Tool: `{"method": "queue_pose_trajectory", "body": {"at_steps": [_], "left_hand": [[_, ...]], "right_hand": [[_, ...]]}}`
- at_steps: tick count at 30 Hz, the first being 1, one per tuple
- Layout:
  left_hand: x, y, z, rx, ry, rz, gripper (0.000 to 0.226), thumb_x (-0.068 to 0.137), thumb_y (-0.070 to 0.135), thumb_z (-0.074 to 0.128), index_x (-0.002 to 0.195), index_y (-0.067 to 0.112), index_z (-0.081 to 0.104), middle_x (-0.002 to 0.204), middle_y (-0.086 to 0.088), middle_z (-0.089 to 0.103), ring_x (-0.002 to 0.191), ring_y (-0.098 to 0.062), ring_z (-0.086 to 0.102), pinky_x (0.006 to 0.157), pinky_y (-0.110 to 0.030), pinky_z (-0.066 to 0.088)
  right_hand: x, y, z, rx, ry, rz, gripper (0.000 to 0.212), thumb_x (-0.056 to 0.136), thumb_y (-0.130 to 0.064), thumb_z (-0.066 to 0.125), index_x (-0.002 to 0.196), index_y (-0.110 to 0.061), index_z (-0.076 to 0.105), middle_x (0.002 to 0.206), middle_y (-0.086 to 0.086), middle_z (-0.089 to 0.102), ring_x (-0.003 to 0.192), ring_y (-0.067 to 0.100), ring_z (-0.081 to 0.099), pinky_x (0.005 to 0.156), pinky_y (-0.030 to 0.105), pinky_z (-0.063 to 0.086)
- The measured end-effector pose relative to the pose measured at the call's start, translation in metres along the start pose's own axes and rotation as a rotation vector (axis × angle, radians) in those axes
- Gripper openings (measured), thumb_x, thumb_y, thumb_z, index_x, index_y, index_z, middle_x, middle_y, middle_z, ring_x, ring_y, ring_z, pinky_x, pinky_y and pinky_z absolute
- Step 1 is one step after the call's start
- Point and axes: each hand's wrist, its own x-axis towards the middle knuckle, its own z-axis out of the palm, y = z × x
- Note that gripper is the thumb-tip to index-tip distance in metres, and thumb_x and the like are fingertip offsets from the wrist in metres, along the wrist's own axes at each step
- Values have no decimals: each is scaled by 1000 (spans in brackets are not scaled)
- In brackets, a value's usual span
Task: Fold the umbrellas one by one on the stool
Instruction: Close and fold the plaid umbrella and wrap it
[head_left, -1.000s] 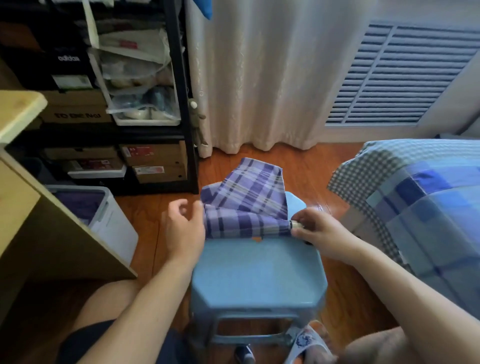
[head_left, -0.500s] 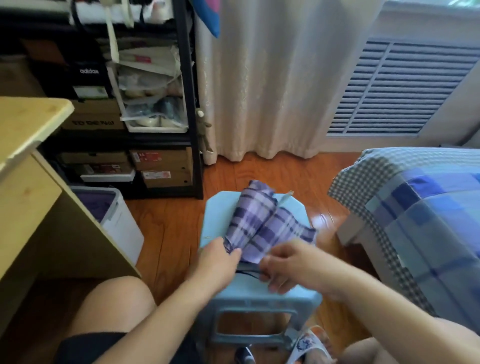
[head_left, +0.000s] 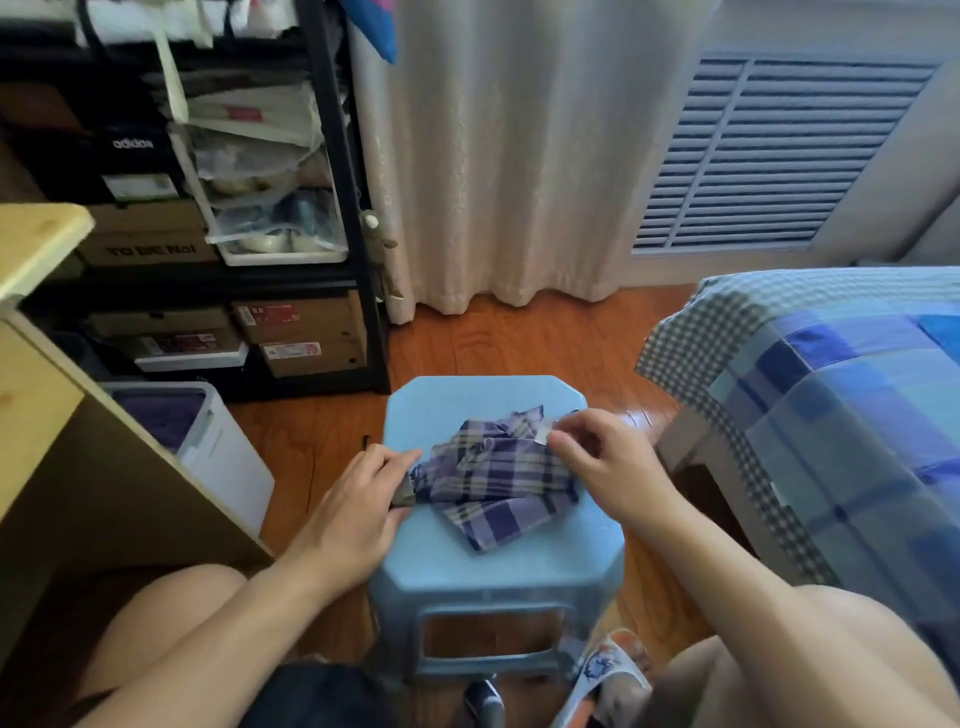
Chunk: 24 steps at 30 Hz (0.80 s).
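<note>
A purple and white plaid umbrella (head_left: 493, 478) lies collapsed across the light blue plastic stool (head_left: 498, 566), its cloth loosely bunched. My left hand (head_left: 358, 499) grips the umbrella's dark handle at the stool's left edge. My right hand (head_left: 597, 457) pinches a pale strap at the far right corner of the cloth, near the stool's right side. Both forearms reach in from the bottom of the view.
A black shelf rack (head_left: 332, 208) with boxes stands at the back left. A wooden desk (head_left: 36, 395) and a white bin (head_left: 218, 447) are on the left. A bed with a blue checked cover (head_left: 831, 405) is on the right. A curtain (head_left: 509, 156) hangs behind.
The umbrella has gone from a spread flap to a bunched roll lying across the stool. My left hand shifted to the handle end. My right hand moved up to pinch the strap.
</note>
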Motion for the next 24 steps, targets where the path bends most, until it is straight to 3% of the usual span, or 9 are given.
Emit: {"method": "queue_pose_trajectory", "body": {"at_steps": [2, 4, 6, 9, 13, 15, 17, 21, 24], "left_hand": [[3, 3, 6, 11, 42, 48, 63, 81, 7, 82, 139, 13, 58, 121, 4, 54, 115, -13, 51, 100, -21, 39], [6, 1, 9, -14, 80, 29, 56, 81, 6, 81, 134, 13, 61, 120, 2, 56, 113, -13, 51, 99, -24, 42], [8, 0, 10, -49, 123, -21, 53, 82, 5, 80, 131, 13, 62, 122, 0, 60, 113, -15, 54, 97, -25, 42], [7, 3, 12, -18, 139, -36, 52, 83, 9, 78, 132, 15, 61, 123, 0, 60, 112, -19, 56, 97, -31, 45], [5, 10, 13, -66, 141, -73, 44, 89, 11, 74, 131, 15, 63, 123, 1, 59, 114, -18, 55, 98, -34, 47], [8, 9, 11, -100, 147, -90, 40, 87, 7, 76, 126, 15, 67, 119, 3, 60, 112, -17, 56, 95, -29, 46], [10, 8, 8, -124, 143, -76, 40, 84, 3, 77, 120, 17, 68, 115, 7, 59, 109, -14, 56, 93, -27, 46], [7, 10, 6, -103, 132, -44, 40, 80, 2, 79, 113, 21, 68, 111, 11, 57, 104, -12, 54, 89, -27, 46], [4, 13, 6, -67, 121, -37, 37, 82, 7, 79, 113, 21, 67, 111, 10, 56, 104, -11, 53, 88, -22, 40]], "right_hand": [[-2, 0, 3, -78, -105, 32, 40, 90, -40, 76, 125, -22, 66, 103, -8, 62, 94, 12, 61, 89, 34, 52], [-2, 0, 1, -99, -100, 53, 54, 87, -33, 80, 136, -23, 60, 104, -8, 57, 92, 9, 58, 88, 27, 49], [-4, -1, -3, -23, -38, 51, 51, 85, -17, 82, 132, -24, 63, 94, -10, 59, 81, 5, 57, 78, 18, 46], [-12, -4, -6, 64, 12, -37, 35, 82, -1, 81, 106, -25, 70, 80, -10, 62, 72, 6, 56, 70, 14, 46], [-20, -9, -9, 316, -147, -41, 28, 86, 9, 73, 91, -18, 69, 79, -7, 65, 76, 13, 62, 79, 33, 54], [-23, -13, -13, 483, -233, 64, 22, 90, 5, 72, 101, -15, 70, 93, 0, 72, 86, 16, 69, 85, 36, 57], [-23, -18, -12, 541, -288, 190, 33, 94, -11, 73, 123, -25, 66, 104, 1, 76, 98, 15, 73, 95, 33, 56], [-14, -22, -6, 485, -215, 291, 47, 94, -27, 75, 138, -27, 58, 81, 2, 76, 69, 14, 66, 79, 32, 54], [-14, -19, 2, 276, -246, 341, 50, 91, -36, 77, 135, -35, 53, 87, 2, 78, 62, 14, 67, 72, 37, 58]]}}
